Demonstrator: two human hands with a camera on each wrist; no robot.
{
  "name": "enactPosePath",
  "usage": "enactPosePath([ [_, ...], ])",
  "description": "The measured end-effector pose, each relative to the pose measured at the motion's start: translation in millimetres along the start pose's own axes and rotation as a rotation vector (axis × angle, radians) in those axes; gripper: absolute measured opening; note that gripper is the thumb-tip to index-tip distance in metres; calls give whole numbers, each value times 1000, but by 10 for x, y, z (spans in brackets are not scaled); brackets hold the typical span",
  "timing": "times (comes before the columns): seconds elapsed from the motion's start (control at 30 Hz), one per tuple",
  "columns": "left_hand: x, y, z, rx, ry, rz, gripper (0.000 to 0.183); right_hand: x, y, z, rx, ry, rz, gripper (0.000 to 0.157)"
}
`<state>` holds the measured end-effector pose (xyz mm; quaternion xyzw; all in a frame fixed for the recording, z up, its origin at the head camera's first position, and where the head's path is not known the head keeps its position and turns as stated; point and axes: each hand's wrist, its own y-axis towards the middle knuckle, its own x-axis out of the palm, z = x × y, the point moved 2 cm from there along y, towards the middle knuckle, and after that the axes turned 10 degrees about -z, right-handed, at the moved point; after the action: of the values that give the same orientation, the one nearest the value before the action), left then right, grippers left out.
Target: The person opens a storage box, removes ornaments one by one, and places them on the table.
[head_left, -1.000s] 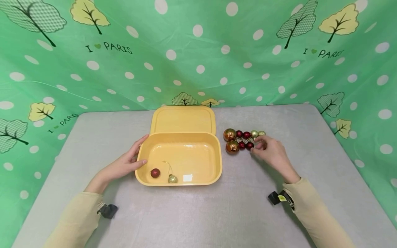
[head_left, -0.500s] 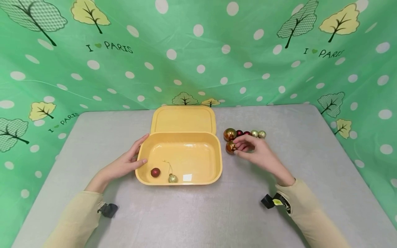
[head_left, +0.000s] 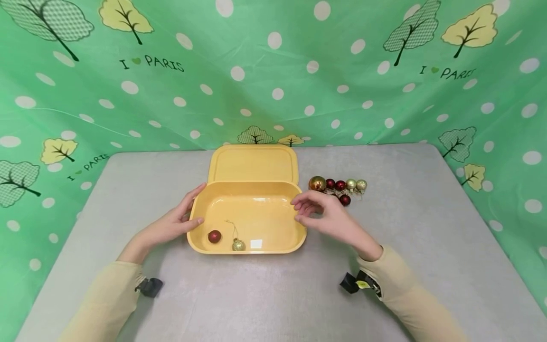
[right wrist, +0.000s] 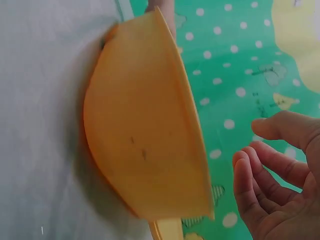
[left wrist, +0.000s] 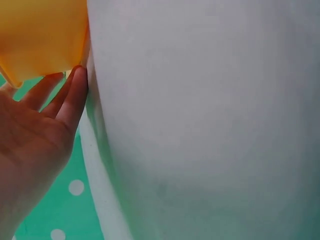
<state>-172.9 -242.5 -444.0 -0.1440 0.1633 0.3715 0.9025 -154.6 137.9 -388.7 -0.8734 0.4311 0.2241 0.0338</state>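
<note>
A yellow plastic box (head_left: pixel 252 252) stands on the grey table, a small red Christmas bauble (head_left: pixel 214 236) and a gold glitter bauble (head_left: pixel 238 244) inside it. My left hand (head_left: pixel 173 225) holds the box's left side, thumb over the rim and fingers along the outer wall. Over the right rim is my right hand (head_left: pixel 329 216), its fingers loosely bent. In the right wrist view, a gap shows between thumb and fingertips, with nothing in it. Beyond that hand lie a large shiny gold bauble (head_left: pixel 317 184), several dark red baubles (head_left: pixel 345 200) and pale gold ones (head_left: pixel 361 185); the hand covers part of this group.
The yellow lid (head_left: pixel 254 164) lies flat behind the box, right against its far edge. A green dotted cloth (head_left: pixel 273 76) hangs past the table's (head_left: pixel 256 299) far edge and along both sides.
My right hand has moved left, from the bauble group past the front large gold bauble to the box's right rim. The left hand and the baubles in the box have stayed put.
</note>
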Motion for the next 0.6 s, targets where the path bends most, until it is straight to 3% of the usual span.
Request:
enactPosePath([
  [0.2, 0, 0, 26, -28, 53, 13, 82, 205, 147, -11, -26, -26, -90, 27],
  [0.6, -4, -21, 77, -13, 76, 63, 80, 561, 407, -41, -35, -55, -325, 26],
])
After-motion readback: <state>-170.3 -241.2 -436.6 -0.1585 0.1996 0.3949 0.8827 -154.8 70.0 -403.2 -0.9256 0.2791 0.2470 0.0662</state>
